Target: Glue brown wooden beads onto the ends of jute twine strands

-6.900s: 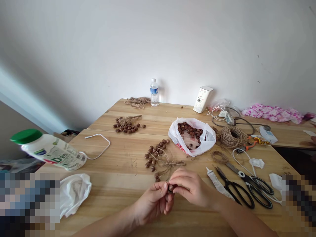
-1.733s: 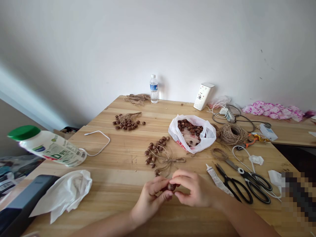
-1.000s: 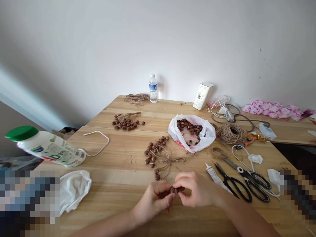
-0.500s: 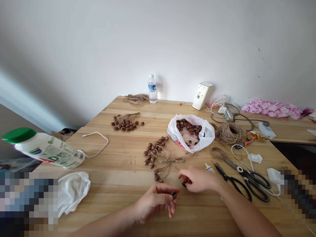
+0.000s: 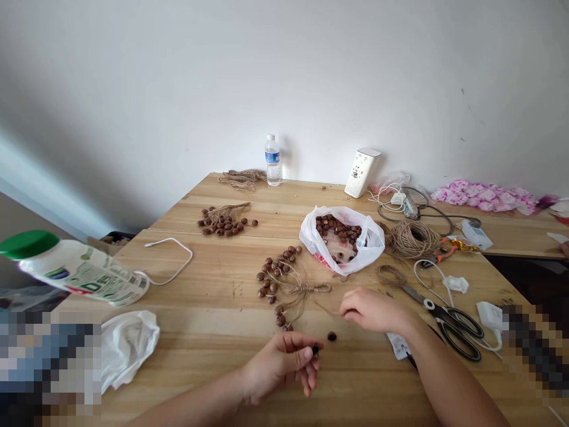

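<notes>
My left hand (image 5: pixel 288 363) pinches a dark, hollow nutshell piece (image 5: pixel 315 350) between thumb and forefinger. Another brown shell piece (image 5: pixel 332 336) lies on the wood just beyond those fingertips. To the right, my right hand (image 5: pixel 371 309) hovers low with its fingers curled; what they hold, if anything, is hidden. Beneath its wrist shows a white printed tube or packet (image 5: pixel 399 346), partly covered. Past both hands, a knotted bundle of jute twine (image 5: pixel 311 289) fans out to several brown nutshells (image 5: pixel 267 277) tied on the string ends.
A white plastic bag (image 5: pixel 373 246) of brown shells stands open behind. Scissors (image 5: pixel 457 332), a twine coil (image 5: pixel 413 238) and cables are at right. A second shell bundle (image 5: pixel 224 224), a green-lidded bottle (image 5: pixel 84 270) and crumpled plastic (image 5: pixel 133 347) are at left.
My right hand has let go of a shell piece, which now lies on the table, and has shifted right over the white tube or packet. My left hand keeps its pinch.
</notes>
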Motion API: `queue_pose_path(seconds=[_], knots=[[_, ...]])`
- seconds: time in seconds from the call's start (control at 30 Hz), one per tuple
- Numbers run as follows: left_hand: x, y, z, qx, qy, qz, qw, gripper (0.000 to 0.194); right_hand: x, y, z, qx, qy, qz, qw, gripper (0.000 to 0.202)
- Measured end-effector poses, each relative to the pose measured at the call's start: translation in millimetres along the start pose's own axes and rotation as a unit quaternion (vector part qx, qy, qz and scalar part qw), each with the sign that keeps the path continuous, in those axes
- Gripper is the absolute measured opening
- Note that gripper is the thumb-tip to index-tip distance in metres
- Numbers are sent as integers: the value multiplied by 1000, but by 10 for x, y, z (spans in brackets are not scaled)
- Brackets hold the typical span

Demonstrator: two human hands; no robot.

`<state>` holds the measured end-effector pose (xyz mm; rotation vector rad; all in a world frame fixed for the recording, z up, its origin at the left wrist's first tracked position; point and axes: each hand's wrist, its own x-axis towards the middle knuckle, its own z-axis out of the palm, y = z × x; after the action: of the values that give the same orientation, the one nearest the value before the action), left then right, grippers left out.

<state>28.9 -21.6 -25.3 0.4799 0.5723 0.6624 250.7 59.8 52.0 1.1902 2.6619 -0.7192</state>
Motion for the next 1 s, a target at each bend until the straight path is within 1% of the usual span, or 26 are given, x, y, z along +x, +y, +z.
queue_pose_path(seconds=[0.07, 0.13, 0.17, 0.2, 0.27, 0.33, 0.37, 0.47, 0.57, 0.67, 0.77, 0.83, 0.93, 1.0], knots=[[2, 1, 1, -4, -3, 2, 1000, 28, -62, 49, -87, -15, 41, 31, 999, 20], [6, -1, -5, -6, -11, 3, 1000, 28, -109, 98, -157, -46, 75, 84, 993, 17], [9, -3, -11, -6, -16, 5, 1000, 27, -125, 118, -183, -66, 81, 118, 988, 15], [11, -7, -18, -7, -21, 7, 1000, 25, -137, 134, -202, -87, 74, 157, 981, 12], [14, -14, -30, -9, -30, 14, 999, 21, -148, 152, -223, -126, 37, 233, 964, 13], [15, -17, -37, -15, -34, 23, 999, 20, -147, 158, -223, -149, -2, 282, 948, 20], [14, -15, -36, -17, -34, 28, 999, 19, -143, 160, -216, -153, -13, 293, 944, 23], [10, 4, -23, -21, -22, 40, 999, 20, -123, 169, -165, -160, -16, 295, 942, 29], [9, 28, -7, -35, -8, 48, 998, 21, -109, 165, -73, -174, -6, 296, 939, 32], [16, 44, -3, -51, -2, 62, 997, 21, -144, 129, 28, -193, 10, 297, 935, 28], [24, 46, -9, -59, -2, 73, 996, 21, -247, 76, 78, -208, 23, 291, 933, 25], [26, 41, -16, -62, -1, 74, 995, 21, -334, 37, 60, -201, 46, 263, 943, 23], [28, 29, -23, -62, -2, 73, 995, 21, -431, -67, -32, -136, 129, 174, 967, 14], [29, 27, -23, -61, -5, 74, 995, 21, -443, -186, -109, -82, 177, 124, 973, 13]])
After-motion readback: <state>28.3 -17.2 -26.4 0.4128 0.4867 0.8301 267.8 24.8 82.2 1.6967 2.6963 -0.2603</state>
